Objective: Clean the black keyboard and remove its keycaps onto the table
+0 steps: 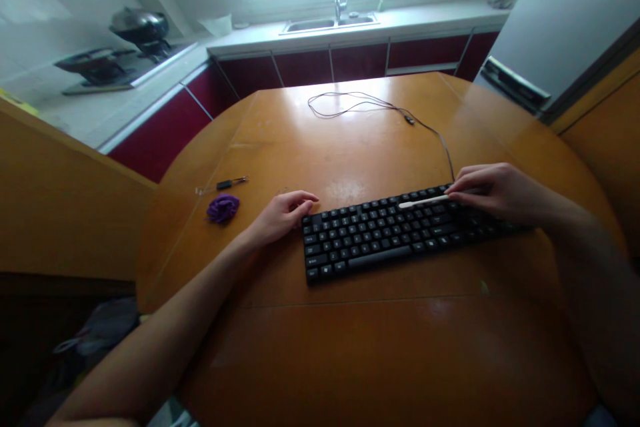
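Note:
A black keyboard (pixel 370 233) lies at a slight angle on the wooden table. My right hand (pixel 493 190) is above its right part, the fingers pinched round the handle of a white toothbrush (pixel 423 201). The toothbrush head points left, over the upper rows of keys. Beside the keyboard's upper left corner rests my left hand (pixel 280 217). Its fingers are loosely bent and apart, seemingly touching the corner, with nothing seen in them.
A purple scrunchie (pixel 223 208) and a small tool with a black middle (pixel 233 183) lie left on the table (pixel 320 340). The keyboard's cable (pixel 440 137) loops towards the far edge. Beyond are a sink (pixel 310 25), a stove (pixel 130 70) and a fridge (pixel 565 27).

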Tool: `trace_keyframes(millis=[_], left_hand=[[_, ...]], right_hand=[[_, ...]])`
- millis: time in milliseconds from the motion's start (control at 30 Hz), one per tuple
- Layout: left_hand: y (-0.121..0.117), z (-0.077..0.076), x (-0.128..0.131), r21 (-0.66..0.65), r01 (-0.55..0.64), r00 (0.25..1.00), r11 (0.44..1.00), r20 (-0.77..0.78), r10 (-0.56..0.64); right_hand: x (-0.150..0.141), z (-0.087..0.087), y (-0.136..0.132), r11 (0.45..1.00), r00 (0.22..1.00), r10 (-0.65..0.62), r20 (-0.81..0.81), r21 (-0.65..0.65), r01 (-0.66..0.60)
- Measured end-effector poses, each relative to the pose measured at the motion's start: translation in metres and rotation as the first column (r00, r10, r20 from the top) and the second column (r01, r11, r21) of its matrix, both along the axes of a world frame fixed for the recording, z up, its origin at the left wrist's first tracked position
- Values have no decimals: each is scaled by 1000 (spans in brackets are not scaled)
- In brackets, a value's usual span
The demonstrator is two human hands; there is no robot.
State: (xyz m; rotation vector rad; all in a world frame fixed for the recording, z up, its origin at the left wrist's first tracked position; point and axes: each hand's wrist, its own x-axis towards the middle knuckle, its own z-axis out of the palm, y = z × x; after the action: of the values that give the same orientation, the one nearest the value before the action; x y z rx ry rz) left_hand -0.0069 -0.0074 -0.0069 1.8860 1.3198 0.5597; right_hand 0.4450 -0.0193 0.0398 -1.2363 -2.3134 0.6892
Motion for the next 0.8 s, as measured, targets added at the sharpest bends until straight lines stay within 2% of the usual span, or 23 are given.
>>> trace_keyframes(millis=[167,367,533,667,800], left_hand=[[0,1,1,-8,-3,1000,1000,4,3],[0,0,0,6,7,1000,1000,1,-7],[0,2,1,11,5,1000,1000,2,-5],[0,2,1,19,6,1000,1000,-16,-6],[0,0,0,14,3,1000,1000,-8,-2]], right_hand=[[3,-1,1,1000,1000,0,13,-1,0],[10,-3,3,996,998,-65,23,61,64],[9,-2,1,999,1000,5,26,-32,-4],[10,-1,1,999,999,-33,39,-24,33],[14,0,1,997,998,-11,58,-79,15]])
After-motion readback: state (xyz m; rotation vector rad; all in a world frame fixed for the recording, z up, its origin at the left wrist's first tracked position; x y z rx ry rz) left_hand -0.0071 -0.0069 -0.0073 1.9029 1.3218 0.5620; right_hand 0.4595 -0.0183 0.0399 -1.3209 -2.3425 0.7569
